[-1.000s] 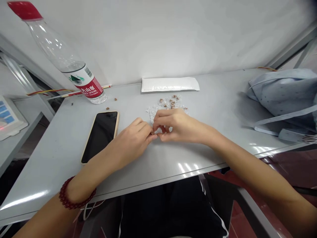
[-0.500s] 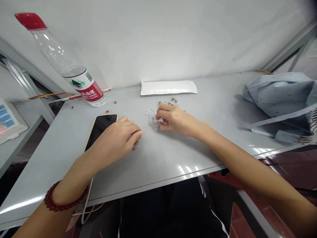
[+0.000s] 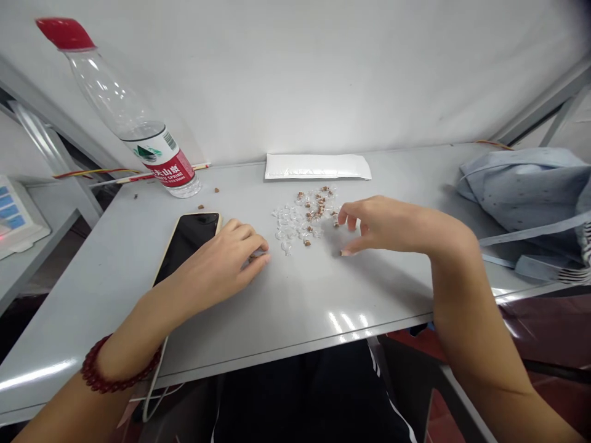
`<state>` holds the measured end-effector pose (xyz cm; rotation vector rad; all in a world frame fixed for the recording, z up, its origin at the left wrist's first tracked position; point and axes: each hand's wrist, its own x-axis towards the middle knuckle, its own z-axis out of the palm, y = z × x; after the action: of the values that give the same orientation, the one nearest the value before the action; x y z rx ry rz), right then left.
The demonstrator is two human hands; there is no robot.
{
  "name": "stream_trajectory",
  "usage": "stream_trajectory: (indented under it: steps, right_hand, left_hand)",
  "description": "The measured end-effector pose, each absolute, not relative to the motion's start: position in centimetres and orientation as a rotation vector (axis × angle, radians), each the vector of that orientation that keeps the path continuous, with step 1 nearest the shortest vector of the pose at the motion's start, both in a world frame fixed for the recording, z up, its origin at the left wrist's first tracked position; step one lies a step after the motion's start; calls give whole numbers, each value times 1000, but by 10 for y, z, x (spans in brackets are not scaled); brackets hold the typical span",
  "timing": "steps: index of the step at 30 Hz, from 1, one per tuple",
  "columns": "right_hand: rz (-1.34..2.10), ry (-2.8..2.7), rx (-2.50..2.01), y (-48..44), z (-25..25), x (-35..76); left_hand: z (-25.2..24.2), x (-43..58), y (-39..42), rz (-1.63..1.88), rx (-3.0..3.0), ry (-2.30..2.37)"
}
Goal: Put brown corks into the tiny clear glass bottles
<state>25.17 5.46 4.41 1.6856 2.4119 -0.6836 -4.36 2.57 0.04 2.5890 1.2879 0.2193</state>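
Observation:
In the middle of the grey tabletop lies a loose spread of small clear plastic pieces (image 3: 287, 221), with small brown pieces (image 3: 319, 209) scattered among them. My right hand (image 3: 369, 224) hovers at the right edge of this spread, thumb and fingers apart. A tiny brown speck shows at its thumb tip. My left hand (image 3: 235, 252) rests left of the spread, by the phone (image 3: 184, 243), its fingers curled toward the thumb. Something pale shows inside that curl, too hidden to name. A dark red bead bracelet (image 3: 99, 369) circles the left wrist.
A clear water bottle (image 3: 143, 135) with a red cap stands at the back left. Two brown bits (image 3: 217, 190) lie near its base. A flat white packet (image 3: 318, 167) lies along the wall. Light blue cloth (image 3: 526, 191) is heaped at the right.
My right hand has moved right, off the clear pieces, and its fingers have opened. More brown pieces now show among them. The brown bits beside my left hand are no longer visible.

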Motion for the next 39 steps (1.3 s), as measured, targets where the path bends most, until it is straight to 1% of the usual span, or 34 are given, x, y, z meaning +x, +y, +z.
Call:
stream_trajectory:
  steps: [3,5,8,11,14,17,19,23,29,34,39]
  right_hand:
    - [-720,2327,1564,53,40,248]
    - [-723,2372,1466,52,37,241]
    - [-762,2576,1336,52,34,228]
    - [-899,2893,1166,48,32,214]
    - [-1022,3150,969,41,27,201]
    - [-1041,3253,873,36,20,193]
    - [-954,3281,886,36,16,192]
    - [-650,3292,1034,43,10,196]
    - [-467,3245,1262,56,-3,197]
    - [-535,3183,1295,60,-8,197]
    - [-599,3176,1353,64,2,207]
  left_hand:
    - [-2,-43,24,281,2641,1271]
    - [-2,-41,22,345,2660,1277]
    - [0,-35,18,454,2655,1245]
    - [3,-28,14,513,2598,1161]
    - [4,-21,10,534,2523,1121]
    - [5,-18,9,511,2490,1125]
    - [7,-18,9,507,2498,1141]
    - [13,-23,9,513,2498,1197]
    - [17,-39,18,428,2533,1243]
    - [11,-49,27,294,2532,1264]
    - [8,-51,26,238,2509,1264]
